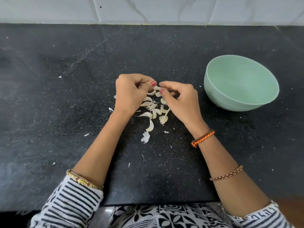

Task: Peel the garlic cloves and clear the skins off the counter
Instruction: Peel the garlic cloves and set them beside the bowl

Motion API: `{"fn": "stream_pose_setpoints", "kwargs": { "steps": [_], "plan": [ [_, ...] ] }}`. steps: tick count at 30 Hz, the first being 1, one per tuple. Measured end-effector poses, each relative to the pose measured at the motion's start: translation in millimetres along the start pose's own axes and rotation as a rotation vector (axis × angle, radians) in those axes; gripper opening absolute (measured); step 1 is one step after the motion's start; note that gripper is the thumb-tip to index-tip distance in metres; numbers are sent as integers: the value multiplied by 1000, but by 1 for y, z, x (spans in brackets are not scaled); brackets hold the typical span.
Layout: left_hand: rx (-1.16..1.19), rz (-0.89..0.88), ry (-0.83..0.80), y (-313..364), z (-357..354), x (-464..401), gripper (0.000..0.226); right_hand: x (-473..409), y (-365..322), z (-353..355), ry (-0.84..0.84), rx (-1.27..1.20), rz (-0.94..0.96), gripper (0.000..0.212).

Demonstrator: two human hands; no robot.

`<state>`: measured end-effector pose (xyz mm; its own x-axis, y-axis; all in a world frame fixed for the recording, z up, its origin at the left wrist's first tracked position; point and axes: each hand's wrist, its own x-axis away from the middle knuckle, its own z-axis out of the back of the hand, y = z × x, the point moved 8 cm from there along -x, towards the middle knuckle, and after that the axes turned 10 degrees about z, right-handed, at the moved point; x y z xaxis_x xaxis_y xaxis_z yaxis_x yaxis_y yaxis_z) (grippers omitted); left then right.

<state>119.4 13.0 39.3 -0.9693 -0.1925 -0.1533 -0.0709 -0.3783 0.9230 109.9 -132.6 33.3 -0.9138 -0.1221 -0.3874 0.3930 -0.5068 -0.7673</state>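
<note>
Garlic cloves [152, 107], pale cream and curved like small crescents, lie in a loose heap on the black speckled stone counter [65, 96], right under the two hands. The left hand [130, 91] has its fingers curled in and seems to pinch one small clove [156, 87] between thumb and fingertips, and the right hand [178, 99] meets it from the other side with its fingers also curled, its thumb nail set at the same clove; I judge that one hand steadies it while the other picks at the skin. How much of this clove is already bare, I cannot tell, since the fingers cover most of it. I count about ten cloves in the heap, though some overlap, so the number is not sure. One dry garlic stem with its root base [164, 118] lies at the near edge of the heap. One larger scrap of white papery skin [145, 137] lies nearer to the person, and many tiny flakes are scattered around, too many and too small to count. One pale green round bowl [241, 83] stands well apart to the right and looks empty, probably waiting for the peeled cloves, so the task seems at its early part.
</note>
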Motion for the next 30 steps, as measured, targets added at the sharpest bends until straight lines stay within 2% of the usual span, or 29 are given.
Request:
{"fn": "stream_pose_setpoints", "kwargs": {
  "steps": [3, 8, 10, 17, 18, 21, 22, 25, 30],
  "plan": [
    [4, -11, -5, 1, -3, 1, 18, 0, 0, 2, 41, 12, 26, 10],
    [-83, -61, -6, 4, -8, 5, 7, 2, 4, 1, 20, 108, -13, 9],
    [-141, -96, 22, 5, -6, 5, 17, 2, 4, 1, 11, 140, -8, 10],
    [-116, -1, 8, -7, -2, 0, 52, 1, 6, 6, 55, 81, -23, 9],
    [-120, -5, -4, -6, -5, 0, 49, 0, 6, 6, 56, 83, -20, 9],
    [-38, -8, -87, -6, -14, 0, 14, -1, 7, 6, 36, 113, -13, 8],
    [-12, -7, -118, -6, -16, 0, 12, -1, 7, 6, 24, 129, -8, 7],
    [-11, -10, -142, -8, -19, 2, 11, -1, 5, 3, -26, 179, 5, 8],
    [-37, -3, -9, -5, -12, 1, 21, -1, -3, 7, 32, 228, 102, 14]
  ]
}}
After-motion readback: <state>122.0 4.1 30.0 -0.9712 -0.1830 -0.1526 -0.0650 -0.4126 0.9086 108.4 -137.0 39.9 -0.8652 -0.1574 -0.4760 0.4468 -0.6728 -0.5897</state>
